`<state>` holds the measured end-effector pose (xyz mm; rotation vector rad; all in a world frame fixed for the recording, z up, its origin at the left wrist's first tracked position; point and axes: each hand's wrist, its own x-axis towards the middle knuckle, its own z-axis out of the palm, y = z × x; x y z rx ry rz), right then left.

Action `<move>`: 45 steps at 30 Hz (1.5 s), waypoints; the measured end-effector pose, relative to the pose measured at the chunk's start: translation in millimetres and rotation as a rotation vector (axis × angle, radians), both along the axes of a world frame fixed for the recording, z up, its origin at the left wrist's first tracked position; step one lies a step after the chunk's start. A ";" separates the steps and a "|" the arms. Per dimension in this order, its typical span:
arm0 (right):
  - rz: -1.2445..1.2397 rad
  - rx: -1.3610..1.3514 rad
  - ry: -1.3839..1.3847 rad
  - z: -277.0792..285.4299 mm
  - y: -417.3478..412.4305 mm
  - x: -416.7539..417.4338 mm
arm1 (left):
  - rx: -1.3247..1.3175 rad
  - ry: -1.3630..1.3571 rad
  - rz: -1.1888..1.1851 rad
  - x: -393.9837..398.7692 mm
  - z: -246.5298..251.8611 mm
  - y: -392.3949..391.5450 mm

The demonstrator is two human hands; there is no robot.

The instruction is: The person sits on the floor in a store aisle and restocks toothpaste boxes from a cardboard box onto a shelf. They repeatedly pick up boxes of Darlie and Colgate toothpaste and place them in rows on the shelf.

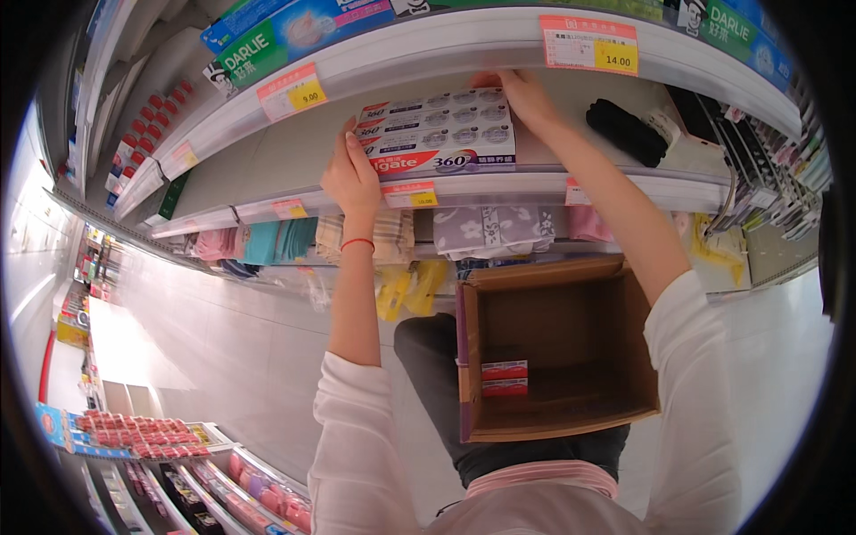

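Observation:
A block of several Colgate toothpaste boxes (438, 130) lies on the middle shelf (267, 150), with the printed front side facing me. My left hand (351, 174) holds its left end, thumb along the edge. At the back right corner is my right hand (525, 100), its fingers partly hidden behind the boxes. An open cardboard carton (555, 301) rests at my lap, between my arms. Inside it, two small red and white boxes (505, 378) sit at the left side.
Darlie toothpaste boxes (257, 57) line the shelf above, whose lip carries price tags (588, 45). Right of the block lie a black cloth bundle (625, 132) and a dark flat device (692, 114). Folded towels (495, 227) fill the shelf below. Packaged goods hang on a rack (769, 160) at right.

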<state>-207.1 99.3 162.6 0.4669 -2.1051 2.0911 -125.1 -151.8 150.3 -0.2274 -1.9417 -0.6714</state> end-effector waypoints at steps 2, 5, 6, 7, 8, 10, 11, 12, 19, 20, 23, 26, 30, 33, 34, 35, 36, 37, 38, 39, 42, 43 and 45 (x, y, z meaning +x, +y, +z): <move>-0.042 0.017 0.111 3.8 5.3 4.1 | 0.000 0.027 -0.001 -2.5 -0.1 1.2; 0.028 0.159 0.154 15.6 -0.3 35.2 | -0.021 0.055 0.022 -1.0 -4.5 -6.7; 0.069 0.230 0.149 17.4 -1.8 47.8 | -0.028 0.063 0.030 0.1 -6.7 -9.0; 0.025 0.388 0.280 16.9 -0.9 59.7 | -0.016 0.051 0.037 0.1 -6.5 -9.1; -0.018 0.543 0.412 15.2 1.0 70.6 | -0.004 0.039 0.043 0.1 -6.5 -8.9; -0.050 0.698 0.534 11.1 4.1 75.2 | 0.028 -0.006 0.037 2.2 -5.4 -4.5; -0.031 0.699 0.524 8.9 4.3 74.8 | 0.049 -0.038 0.032 4.5 -5.0 -2.9; -0.016 0.699 0.517 9.0 4.6 74.5 | 0.069 -0.067 0.024 5.5 -3.0 -1.9; -0.019 0.712 0.535 8.7 5.0 71.7 | 0.045 -0.029 0.028 3.8 0.4 -0.6; -0.035 0.706 0.548 9.1 4.8 72.1 | 0.055 -0.066 0.031 4.2 1.4 -0.8; -0.099 0.686 0.841 21.6 -1.2 89.3 | 0.029 -0.067 0.049 5.3 -2.3 -6.6; 0.248 0.576 0.767 44.7 -0.5 138.4 | -0.024 0.087 0.045 -5.4 -9.6 -12.8; 0.913 0.593 0.069 37.9 2.1 194.1 | -0.056 0.044 0.096 -3.5 -13.4 -12.2; 1.055 0.988 -0.029 0.8 -2.1 210.4 | -0.094 0.078 0.105 -11.4 -17.0 -12.9; 1.140 1.236 -0.050 -17.2 -7.9 211.5 | -0.108 0.111 0.103 -15.0 -17.5 -15.6; 1.219 1.487 -0.068 -40.5 -13.6 212.6 | -0.109 0.126 0.124 -17.1 -19.3 -17.7; 1.272 1.545 -0.093 -68.4 -18.8 214.0 | -0.114 0.144 0.148 -18.8 -20.9 -21.8; 1.311 1.606 -0.127 -97.9 -22.0 215.2 | -0.115 0.169 0.159 -21.7 -22.4 -21.0; 1.333 1.567 -0.178 -124.6 -26.7 217.0 | -0.106 0.156 0.147 -20.2 -22.6 -21.4; 1.352 1.530 -0.230 -149.2 -31.2 218.9 | -0.096 0.145 0.133 -18.0 -22.5 -21.1; 1.293 1.348 -0.434 -204.2 -35.7 229.1 | -0.084 0.130 0.151 -19.9 -22.4 -22.8; 1.256 1.269 -0.509 -221.3 -35.8 235.1 | -0.086 0.122 0.166 -19.7 -23.8 -23.9; 1.247 1.171 -0.540 -264.1 -33.1 246.6 | -0.076 0.007 0.098 -11.2 -19.3 -15.8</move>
